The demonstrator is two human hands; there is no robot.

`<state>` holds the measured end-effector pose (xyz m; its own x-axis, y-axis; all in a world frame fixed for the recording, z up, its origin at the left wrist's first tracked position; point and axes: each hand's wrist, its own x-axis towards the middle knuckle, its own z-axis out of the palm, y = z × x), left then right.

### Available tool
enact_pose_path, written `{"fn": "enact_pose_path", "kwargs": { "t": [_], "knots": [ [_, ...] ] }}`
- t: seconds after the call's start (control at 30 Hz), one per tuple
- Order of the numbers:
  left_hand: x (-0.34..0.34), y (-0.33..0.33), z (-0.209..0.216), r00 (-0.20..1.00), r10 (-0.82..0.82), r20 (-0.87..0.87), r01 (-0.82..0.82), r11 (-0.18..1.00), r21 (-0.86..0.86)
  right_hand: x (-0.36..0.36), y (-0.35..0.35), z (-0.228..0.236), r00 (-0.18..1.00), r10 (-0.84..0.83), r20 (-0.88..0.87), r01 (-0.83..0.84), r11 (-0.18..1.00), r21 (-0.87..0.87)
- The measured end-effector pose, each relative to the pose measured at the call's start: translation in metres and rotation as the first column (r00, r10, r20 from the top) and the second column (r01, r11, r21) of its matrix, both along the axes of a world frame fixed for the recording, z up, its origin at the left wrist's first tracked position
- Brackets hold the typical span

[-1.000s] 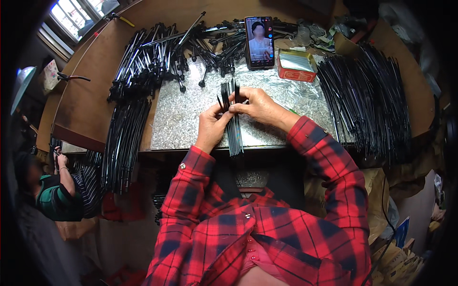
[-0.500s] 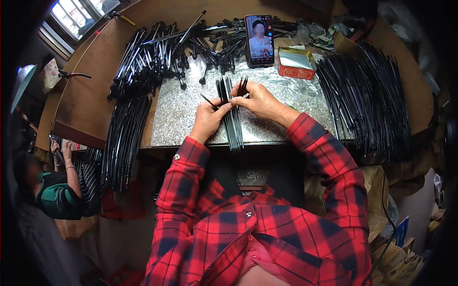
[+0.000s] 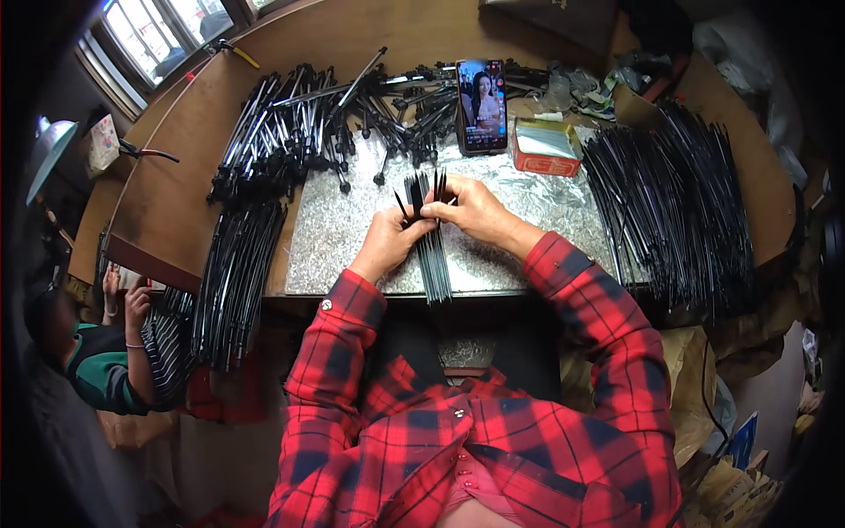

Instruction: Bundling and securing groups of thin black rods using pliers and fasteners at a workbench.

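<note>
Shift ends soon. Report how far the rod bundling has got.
Done, seemingly: rods lie in piles at the left edge and the right. In hand: the left hand and right hand grip a small bundle. Left: the tangled heap behind looks unsorted.

The shirt sleeves (image 3: 572, 290) were red with black checks. The thin sticks (image 3: 431, 251) were black. The mat (image 3: 343, 229) was shiny silver with speckles. The tabletop (image 3: 194, 158) was brown. The little tin (image 3: 546, 145) was red with a silver top.

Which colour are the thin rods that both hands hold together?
Black. The bundle of thin rods shows best in the head view, over the silvery sheet.
</note>
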<state>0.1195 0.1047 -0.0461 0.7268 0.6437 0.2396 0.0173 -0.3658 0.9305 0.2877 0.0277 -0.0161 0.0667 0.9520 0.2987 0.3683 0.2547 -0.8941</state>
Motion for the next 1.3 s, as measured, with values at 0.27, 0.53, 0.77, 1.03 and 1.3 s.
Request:
{"fn": "enact_pose_path", "kwargs": {
  "t": [0.27, 0.53, 0.77, 1.03, 1.3],
  "knots": [
    [0.001, -0.004, -0.009, 0.992, 0.101, 0.078, -0.098, 0.994, -0.045, 0.003, 0.004, 0.000, 0.999, 0.039, -0.023, -0.040, 0.997, -0.059],
    [0.001, -0.018, 0.001, 0.980, 0.198, 0.010, -0.196, 0.961, 0.194, 0.001, 0.006, 0.001, 0.984, 0.012, 0.180, -0.013, 1.000, 0.007],
    [-0.006, -0.026, -0.001, 0.952, 0.302, 0.038, -0.294, 0.880, 0.373, 0.003, 0.000, 0.012, 0.965, 0.196, 0.177, -0.193, 0.981, -0.037],
    [-0.009, -0.025, -0.001, 0.957, 0.290, 0.011, -0.266, 0.861, 0.432, 0.003, -0.001, 0.010, 0.959, 0.197, 0.202, -0.194, 0.980, -0.034],
    [-0.011, -0.033, 0.007, 0.972, 0.233, -0.004, -0.209, 0.878, 0.430, -0.004, 0.003, 0.007, 0.974, 0.033, 0.225, -0.029, 0.999, -0.022]
  ]
}}
